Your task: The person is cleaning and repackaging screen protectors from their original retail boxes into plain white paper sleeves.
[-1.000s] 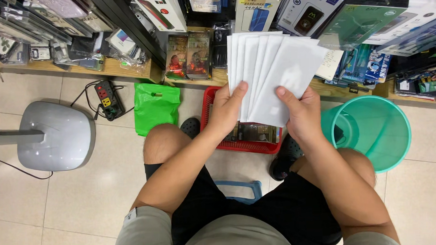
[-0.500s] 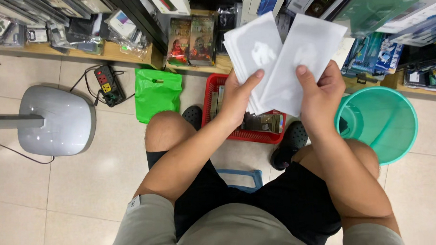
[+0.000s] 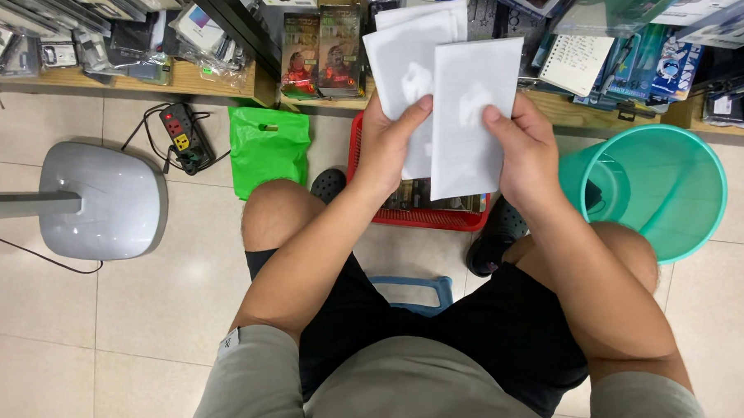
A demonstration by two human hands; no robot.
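Note:
I sit on a blue stool (image 3: 416, 291) and hold white flat packets up in front of me. My left hand (image 3: 394, 142) grips a small stack of white packets (image 3: 400, 64), thumb laid across the front one. My right hand (image 3: 525, 150) holds one separate white packet (image 3: 472, 115) that overlaps the stack on its right side. Both hands hover above a red basket (image 3: 413, 217) on the floor between my feet.
A teal plastic bin (image 3: 677, 198) stands at the right by my knee. A green plastic bag (image 3: 269, 148), a black power strip (image 3: 184, 137) and a grey stand base (image 3: 100, 202) lie to the left. Low wooden shelves (image 3: 194, 75) with packaged goods run along the back.
The fanned spread of white packets has been gathered into a tighter stack in my left hand. My right hand has pulled one packet apart from it.

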